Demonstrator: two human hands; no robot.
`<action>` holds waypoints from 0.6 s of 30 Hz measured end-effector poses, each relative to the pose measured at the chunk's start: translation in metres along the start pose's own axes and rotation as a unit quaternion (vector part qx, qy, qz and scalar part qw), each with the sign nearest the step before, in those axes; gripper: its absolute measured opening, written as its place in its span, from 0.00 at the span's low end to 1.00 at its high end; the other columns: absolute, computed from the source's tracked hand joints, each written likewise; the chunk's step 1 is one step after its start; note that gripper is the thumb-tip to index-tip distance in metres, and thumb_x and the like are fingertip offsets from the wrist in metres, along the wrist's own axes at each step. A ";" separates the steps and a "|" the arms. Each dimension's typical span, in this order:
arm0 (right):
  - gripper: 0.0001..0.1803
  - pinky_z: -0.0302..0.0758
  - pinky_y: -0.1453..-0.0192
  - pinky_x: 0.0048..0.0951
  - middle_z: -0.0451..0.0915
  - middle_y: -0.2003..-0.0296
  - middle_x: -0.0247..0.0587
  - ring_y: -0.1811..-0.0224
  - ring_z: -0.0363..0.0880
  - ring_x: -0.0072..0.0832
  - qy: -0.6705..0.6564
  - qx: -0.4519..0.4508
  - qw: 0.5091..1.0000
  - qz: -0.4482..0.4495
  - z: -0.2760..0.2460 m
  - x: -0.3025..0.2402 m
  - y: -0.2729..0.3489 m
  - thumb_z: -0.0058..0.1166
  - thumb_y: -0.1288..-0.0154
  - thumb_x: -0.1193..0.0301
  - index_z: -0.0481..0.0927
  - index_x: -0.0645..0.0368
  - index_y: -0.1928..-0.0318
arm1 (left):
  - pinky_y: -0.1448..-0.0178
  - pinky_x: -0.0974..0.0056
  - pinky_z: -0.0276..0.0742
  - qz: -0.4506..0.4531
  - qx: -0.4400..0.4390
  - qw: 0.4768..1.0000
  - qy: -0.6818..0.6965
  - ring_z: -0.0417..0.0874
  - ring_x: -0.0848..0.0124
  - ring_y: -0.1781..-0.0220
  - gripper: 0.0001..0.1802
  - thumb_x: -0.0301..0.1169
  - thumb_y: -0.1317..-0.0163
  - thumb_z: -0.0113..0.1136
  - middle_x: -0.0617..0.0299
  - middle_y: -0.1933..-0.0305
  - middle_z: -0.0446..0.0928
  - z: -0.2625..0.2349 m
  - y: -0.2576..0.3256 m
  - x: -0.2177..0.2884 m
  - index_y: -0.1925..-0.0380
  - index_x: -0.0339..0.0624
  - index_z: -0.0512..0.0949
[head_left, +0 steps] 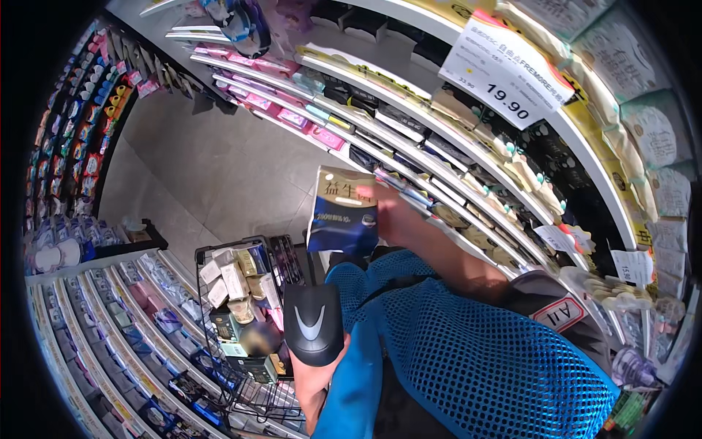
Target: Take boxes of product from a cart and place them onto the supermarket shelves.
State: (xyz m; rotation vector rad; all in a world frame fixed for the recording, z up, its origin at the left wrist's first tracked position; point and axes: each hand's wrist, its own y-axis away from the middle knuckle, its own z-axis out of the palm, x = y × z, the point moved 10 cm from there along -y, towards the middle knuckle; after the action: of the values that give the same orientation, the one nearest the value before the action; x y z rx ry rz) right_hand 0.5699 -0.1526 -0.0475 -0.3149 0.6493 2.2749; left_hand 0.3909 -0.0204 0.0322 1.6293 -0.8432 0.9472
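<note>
Head view. The right hand (391, 212) is raised in front of the shelving and closes around one edge of a flat packet (344, 212), fingers wrapped on its right side. The packet is roughly rectangular, deep blue over its lower part with a pale gold and beige band across the top, and it bears light lettering (not legible in detail); it stands nearly upright, tilted slightly, above the person's chest and clear of the shelves. The left hand (318, 373) grips the handle of a black handheld scanner (313, 325), fingers curled fully round it; the scanner's broad head, marked with a pale curved stripe, points upward, below the packet and apart from it. A blue mesh vest (446, 344) covers the person's torso.

A black wire shopping cart (241, 395) stands to the left of the scanner. It holds a loose pile of small boxes and packets (234, 282), mostly white, cream and dark green, some upright and some lying flat. Curved shelves (439, 146) on the right carry rows of pink, black and cream packets, with a white price card (504, 69) hanging at their upper edge. Lower left shelves (102, 329) hold small packets in rows.
</note>
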 end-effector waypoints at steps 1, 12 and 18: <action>0.21 0.75 0.45 0.34 0.77 0.51 0.47 0.51 0.78 0.31 0.025 0.056 0.998 0.021 -0.016 0.005 -0.005 0.49 0.35 0.63 0.70 0.63 0.46 | 0.51 0.67 0.72 -0.018 -0.056 0.997 0.059 0.78 0.74 0.61 0.28 0.16 0.55 0.65 0.63 0.64 0.78 0.003 -0.008 -0.011 0.49 0.35 0.72; 0.27 0.70 0.40 0.30 0.72 0.45 0.44 0.44 0.72 0.29 0.074 0.172 0.974 -0.129 -0.020 -0.047 -0.041 0.48 0.34 0.68 0.60 0.59 0.37 | 0.53 0.66 0.74 0.009 -0.143 0.987 -0.079 0.80 0.71 0.59 0.25 0.22 0.57 0.71 0.56 0.59 0.79 -0.045 -0.124 0.029 0.56 0.33 0.75; 0.25 0.69 0.38 0.28 0.67 0.40 0.45 0.40 0.68 0.29 0.130 0.201 0.948 -0.210 0.007 -0.068 -0.071 0.45 0.31 0.70 0.58 0.56 0.35 | 0.55 0.66 0.75 0.035 -0.156 0.982 -0.101 0.80 0.72 0.64 0.22 0.24 0.56 0.72 0.57 0.63 0.80 -0.082 -0.182 0.062 0.58 0.33 0.76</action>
State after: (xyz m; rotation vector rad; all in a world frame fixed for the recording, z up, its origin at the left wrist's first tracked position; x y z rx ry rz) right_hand 0.6680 -0.1467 -0.0398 -0.5029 1.0521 1.6619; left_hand 0.5639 0.0965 0.0249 1.4439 -1.1350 0.6631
